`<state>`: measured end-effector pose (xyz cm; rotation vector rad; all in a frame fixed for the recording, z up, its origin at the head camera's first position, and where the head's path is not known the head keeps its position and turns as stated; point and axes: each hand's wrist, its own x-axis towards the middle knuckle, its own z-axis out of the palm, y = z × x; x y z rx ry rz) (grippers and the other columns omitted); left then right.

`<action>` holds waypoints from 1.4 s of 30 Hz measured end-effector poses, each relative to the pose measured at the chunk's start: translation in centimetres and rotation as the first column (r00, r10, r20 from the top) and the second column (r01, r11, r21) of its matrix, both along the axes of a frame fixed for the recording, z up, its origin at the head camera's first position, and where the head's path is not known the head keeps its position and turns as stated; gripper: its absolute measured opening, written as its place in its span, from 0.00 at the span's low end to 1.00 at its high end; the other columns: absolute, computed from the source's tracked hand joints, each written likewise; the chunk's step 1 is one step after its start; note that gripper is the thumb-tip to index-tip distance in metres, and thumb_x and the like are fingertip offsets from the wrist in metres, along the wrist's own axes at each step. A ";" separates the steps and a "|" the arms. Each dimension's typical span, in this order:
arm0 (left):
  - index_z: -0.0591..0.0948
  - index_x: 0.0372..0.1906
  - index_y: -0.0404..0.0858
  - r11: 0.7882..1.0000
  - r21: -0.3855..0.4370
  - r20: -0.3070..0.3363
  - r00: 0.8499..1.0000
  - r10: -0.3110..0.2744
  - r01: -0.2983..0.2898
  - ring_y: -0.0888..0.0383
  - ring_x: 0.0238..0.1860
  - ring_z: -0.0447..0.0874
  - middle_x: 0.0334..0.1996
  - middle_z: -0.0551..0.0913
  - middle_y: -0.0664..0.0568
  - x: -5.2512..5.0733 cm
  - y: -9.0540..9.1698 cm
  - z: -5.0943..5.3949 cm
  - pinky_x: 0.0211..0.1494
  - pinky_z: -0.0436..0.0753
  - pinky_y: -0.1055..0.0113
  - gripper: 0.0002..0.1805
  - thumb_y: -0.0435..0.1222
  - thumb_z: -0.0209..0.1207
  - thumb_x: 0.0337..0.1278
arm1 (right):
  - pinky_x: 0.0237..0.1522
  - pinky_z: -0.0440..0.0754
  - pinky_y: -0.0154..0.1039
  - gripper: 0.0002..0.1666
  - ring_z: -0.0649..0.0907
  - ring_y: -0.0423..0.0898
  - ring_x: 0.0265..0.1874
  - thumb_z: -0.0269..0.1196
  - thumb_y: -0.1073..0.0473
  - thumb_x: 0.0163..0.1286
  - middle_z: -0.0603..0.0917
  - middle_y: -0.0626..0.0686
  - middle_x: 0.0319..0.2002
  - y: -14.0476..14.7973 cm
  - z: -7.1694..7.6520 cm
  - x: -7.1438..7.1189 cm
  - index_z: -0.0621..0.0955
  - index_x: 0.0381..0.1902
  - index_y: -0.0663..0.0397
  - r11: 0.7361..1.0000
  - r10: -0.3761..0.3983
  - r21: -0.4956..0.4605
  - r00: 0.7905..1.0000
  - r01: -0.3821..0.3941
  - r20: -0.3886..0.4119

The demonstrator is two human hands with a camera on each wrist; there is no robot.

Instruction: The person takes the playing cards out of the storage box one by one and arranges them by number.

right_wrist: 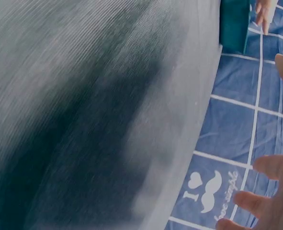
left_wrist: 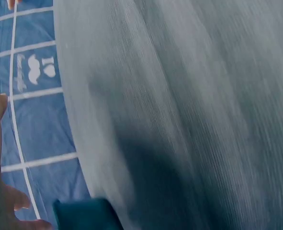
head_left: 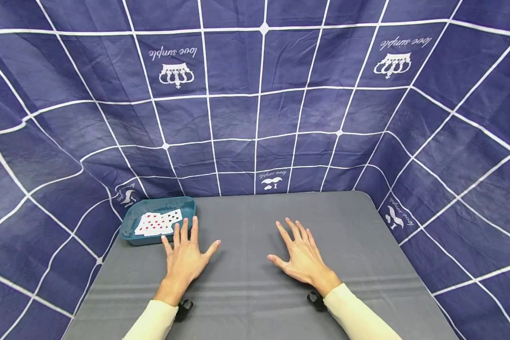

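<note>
My left hand (head_left: 186,259) is held over the grey table with its fingers spread and nothing in its grasp. Its fingertips overlap the near right side of a teal plastic tray (head_left: 131,234) in the head view; whether they touch it I cannot tell. Several playing cards (head_left: 155,224), with red and black suits, lie face up and overlapping inside that tray. To the right, my right hand (head_left: 304,259) also has its fingers extended and holds nothing. In the right wrist view the tray's side (right_wrist: 233,26) shows at the top, near the left hand's fingers (right_wrist: 262,13).
A grey cloth (head_left: 255,293) with some creases covers the table. Dark blue fabric (head_left: 233,118) with white grid lines hangs behind it and along both sides. Each wrist wears a black strap, such as the left strap (head_left: 184,310).
</note>
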<state>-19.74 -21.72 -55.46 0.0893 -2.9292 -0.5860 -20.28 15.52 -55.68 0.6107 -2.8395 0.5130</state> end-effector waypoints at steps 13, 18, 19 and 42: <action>0.63 0.91 0.27 0.998 -0.016 0.006 0.998 0.061 -0.061 0.28 0.95 0.50 0.87 0.67 0.27 -0.5 -3.4 -0.8 0.90 0.37 0.15 0.62 0.72 0.61 0.79 | 0.88 0.68 0.75 0.60 0.69 0.72 0.90 0.66 0.22 0.80 0.67 0.63 0.92 -3.4 0.8 -0.8 0.62 0.97 0.41 0.997 0.069 0.027 0.997 -0.070 0.019; 0.72 0.84 0.27 0.999 -0.015 -0.018 0.999 0.046 -0.046 0.28 0.91 0.60 0.81 0.73 0.26 0.0 -3.4 -0.7 0.91 0.40 0.16 0.54 0.69 0.64 0.80 | 0.87 0.70 0.74 0.57 0.70 0.71 0.89 0.65 0.23 0.82 0.67 0.60 0.92 -5.5 0.9 -1.2 0.62 0.97 0.39 0.993 0.111 0.040 0.994 -0.111 0.016; 0.73 0.83 0.27 0.999 -0.017 -0.019 0.999 0.042 -0.043 0.28 0.90 0.61 0.80 0.74 0.26 0.1 -3.4 -0.7 0.91 0.41 0.16 0.52 0.68 0.64 0.81 | 0.87 0.70 0.73 0.57 0.70 0.70 0.89 0.65 0.23 0.83 0.67 0.60 0.92 -5.9 0.9 -1.2 0.62 0.97 0.39 0.992 0.119 0.046 0.993 -0.119 0.014; 0.75 0.86 0.35 1.000 -0.011 0.037 0.999 -0.017 0.017 0.28 0.88 0.65 0.76 0.77 0.29 3.3 -0.6 0.6 0.90 0.45 0.14 0.44 0.66 0.51 0.92 | 0.86 0.77 0.60 0.44 0.78 0.58 0.85 0.63 0.36 0.91 0.74 0.56 0.87 -16.2 0.7 -3.0 0.66 0.95 0.36 0.940 0.308 0.163 0.951 -0.301 -0.016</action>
